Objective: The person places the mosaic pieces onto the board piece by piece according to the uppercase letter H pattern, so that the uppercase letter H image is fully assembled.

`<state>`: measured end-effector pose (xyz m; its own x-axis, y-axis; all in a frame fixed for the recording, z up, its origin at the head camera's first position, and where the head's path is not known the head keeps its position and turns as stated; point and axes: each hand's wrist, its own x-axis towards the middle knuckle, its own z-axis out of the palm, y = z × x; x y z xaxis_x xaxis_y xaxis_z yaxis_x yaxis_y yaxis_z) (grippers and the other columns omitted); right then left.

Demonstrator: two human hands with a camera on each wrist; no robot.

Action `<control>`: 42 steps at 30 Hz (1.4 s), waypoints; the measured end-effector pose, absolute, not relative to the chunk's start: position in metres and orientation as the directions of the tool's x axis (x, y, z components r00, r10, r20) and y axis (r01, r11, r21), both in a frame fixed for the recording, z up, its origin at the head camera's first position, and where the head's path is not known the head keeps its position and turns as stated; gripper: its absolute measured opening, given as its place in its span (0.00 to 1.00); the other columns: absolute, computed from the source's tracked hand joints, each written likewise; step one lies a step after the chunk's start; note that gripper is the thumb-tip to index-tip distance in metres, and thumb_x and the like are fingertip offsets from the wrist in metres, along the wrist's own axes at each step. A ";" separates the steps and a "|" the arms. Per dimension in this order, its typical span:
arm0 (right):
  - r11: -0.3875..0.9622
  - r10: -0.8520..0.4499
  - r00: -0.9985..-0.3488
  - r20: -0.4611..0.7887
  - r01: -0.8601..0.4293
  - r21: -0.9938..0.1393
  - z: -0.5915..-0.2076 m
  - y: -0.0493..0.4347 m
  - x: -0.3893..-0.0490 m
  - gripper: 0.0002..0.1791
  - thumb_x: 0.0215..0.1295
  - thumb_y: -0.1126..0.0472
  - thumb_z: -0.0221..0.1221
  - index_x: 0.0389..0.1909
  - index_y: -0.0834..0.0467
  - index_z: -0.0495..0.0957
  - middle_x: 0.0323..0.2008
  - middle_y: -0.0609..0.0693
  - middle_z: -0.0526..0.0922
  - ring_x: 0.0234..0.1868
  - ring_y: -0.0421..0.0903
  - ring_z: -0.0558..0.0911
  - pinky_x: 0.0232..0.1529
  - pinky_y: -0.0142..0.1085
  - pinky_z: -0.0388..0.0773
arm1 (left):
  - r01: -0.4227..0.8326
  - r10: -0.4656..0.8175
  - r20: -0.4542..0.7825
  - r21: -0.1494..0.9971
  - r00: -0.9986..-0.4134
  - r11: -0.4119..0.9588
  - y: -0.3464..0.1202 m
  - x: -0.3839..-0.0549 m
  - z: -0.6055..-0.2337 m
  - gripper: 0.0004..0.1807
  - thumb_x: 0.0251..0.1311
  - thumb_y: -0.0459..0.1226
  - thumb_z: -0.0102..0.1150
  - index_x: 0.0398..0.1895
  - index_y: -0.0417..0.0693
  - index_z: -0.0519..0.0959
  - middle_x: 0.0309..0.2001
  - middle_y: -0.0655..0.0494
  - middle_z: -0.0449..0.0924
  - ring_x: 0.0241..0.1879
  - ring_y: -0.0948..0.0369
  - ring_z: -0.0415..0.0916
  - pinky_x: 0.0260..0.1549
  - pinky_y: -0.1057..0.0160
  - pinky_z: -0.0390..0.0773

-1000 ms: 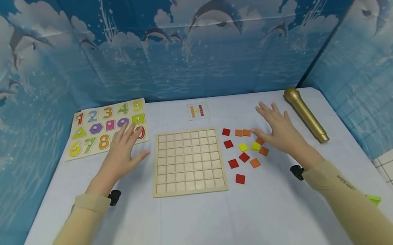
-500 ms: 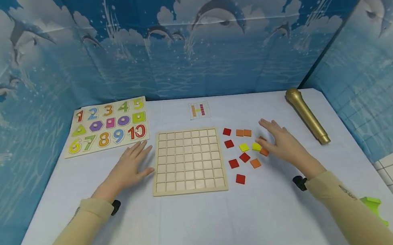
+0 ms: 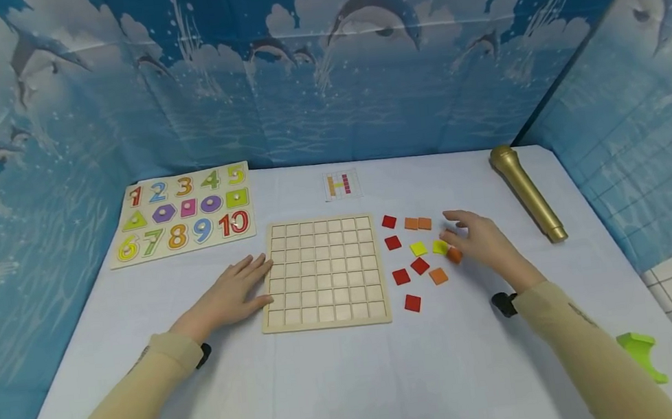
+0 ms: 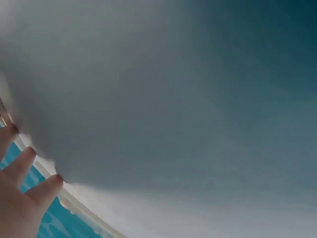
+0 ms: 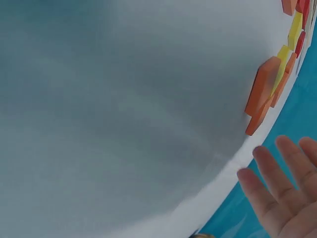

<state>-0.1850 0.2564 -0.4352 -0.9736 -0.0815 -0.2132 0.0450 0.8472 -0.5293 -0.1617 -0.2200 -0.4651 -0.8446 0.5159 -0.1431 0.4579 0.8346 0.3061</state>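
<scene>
In the head view my left hand [image 3: 228, 296] lies at the left edge of a wooden grid board [image 3: 322, 267], its fingertips and thumb touching the rim. Those fingers are spread and mostly straight, also in the left wrist view. To the right of the board lie loose square tiles in red [image 3: 412, 303], orange [image 3: 438, 276] and yellow [image 3: 418, 248]. My right hand [image 3: 488, 247] hovers at their right side, thumb and fingers over an orange tile [image 3: 454, 255] and close to a yellow one. In the right wrist view its fingers look extended and hold nothing.
A small pattern card [image 3: 342, 185] lies behind the board. At the back left is a number-and-shape puzzle [image 3: 225, 203]. A gold microphone [image 3: 527, 194] lies at the right, and a green plastic piece [image 3: 642, 356] sits by the right sleeve. Dolphin-print cloth [image 3: 326, 121] hangs behind the table.
My left hand has come down from over the number puzzle to the grid board's left edge. My right hand has lowered slightly, with its fingers drawn closer together over the tiles.
</scene>
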 end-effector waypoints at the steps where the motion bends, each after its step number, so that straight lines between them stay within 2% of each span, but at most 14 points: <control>1: 0.845 -0.071 -0.971 -0.230 0.064 -0.530 -0.436 0.256 -0.187 0.33 0.72 0.52 0.56 0.73 0.62 0.60 0.69 0.65 0.67 0.67 0.64 0.68 0.63 0.59 0.72 | 0.456 0.514 -0.146 0.304 -0.845 0.836 -0.221 -0.161 -0.466 0.40 0.67 0.53 0.56 0.76 0.45 0.57 0.77 0.43 0.53 0.76 0.40 0.48 0.72 0.35 0.51; 7: 0.854 -0.041 -0.956 -0.289 0.117 -0.507 -0.442 0.253 -0.197 0.28 0.72 0.55 0.56 0.66 0.65 0.68 0.60 0.66 0.75 0.57 0.61 0.75 0.58 0.53 0.78 | 0.437 0.499 -0.157 0.312 -0.852 0.844 -0.222 -0.160 -0.469 0.40 0.68 0.53 0.55 0.77 0.46 0.56 0.78 0.45 0.52 0.77 0.41 0.46 0.72 0.36 0.50; 13: 0.857 0.015 -0.962 -0.271 0.152 -0.492 -0.448 0.256 -0.203 0.23 0.71 0.57 0.58 0.61 0.66 0.74 0.55 0.66 0.75 0.53 0.60 0.74 0.56 0.52 0.78 | 0.435 0.508 -0.165 0.339 -0.846 0.834 -0.221 -0.165 -0.467 0.40 0.67 0.52 0.56 0.77 0.46 0.56 0.77 0.44 0.52 0.77 0.41 0.45 0.72 0.34 0.48; 18: 0.849 0.060 -0.954 -0.295 0.204 -0.488 -0.450 0.259 -0.206 0.22 0.70 0.57 0.59 0.58 0.67 0.75 0.52 0.66 0.76 0.50 0.60 0.73 0.55 0.51 0.78 | 0.441 0.517 -0.194 0.330 -0.834 0.835 -0.220 -0.170 -0.468 0.41 0.68 0.53 0.55 0.78 0.48 0.54 0.78 0.45 0.50 0.77 0.42 0.44 0.73 0.35 0.48; 26: 0.851 0.042 -0.947 -0.319 0.201 -0.485 -0.447 0.256 -0.210 0.19 0.68 0.57 0.61 0.51 0.68 0.77 0.45 0.64 0.79 0.43 0.57 0.73 0.41 0.40 0.76 | 0.415 0.505 -0.229 0.347 -0.832 0.841 -0.223 -0.171 -0.469 0.41 0.68 0.53 0.55 0.78 0.50 0.52 0.79 0.46 0.49 0.78 0.43 0.43 0.73 0.35 0.45; 32: 0.853 0.033 -0.945 -0.325 0.197 -0.484 -0.446 0.257 -0.209 0.21 0.67 0.55 0.62 0.51 0.68 0.77 0.44 0.63 0.79 0.43 0.57 0.73 0.41 0.40 0.74 | 0.401 0.499 -0.249 0.357 -0.830 0.844 -0.223 -0.172 -0.469 0.42 0.68 0.54 0.55 0.79 0.51 0.51 0.79 0.48 0.47 0.78 0.45 0.41 0.74 0.37 0.44; 42: 0.827 0.099 -0.914 -0.394 0.296 -0.479 -0.449 0.250 -0.214 0.21 0.67 0.57 0.62 0.52 0.68 0.75 0.41 0.61 0.77 0.39 0.53 0.75 0.38 0.35 0.74 | 0.397 0.503 -0.234 0.384 -0.832 0.834 -0.225 -0.171 -0.469 0.42 0.67 0.52 0.56 0.78 0.50 0.52 0.79 0.47 0.48 0.78 0.44 0.41 0.74 0.36 0.43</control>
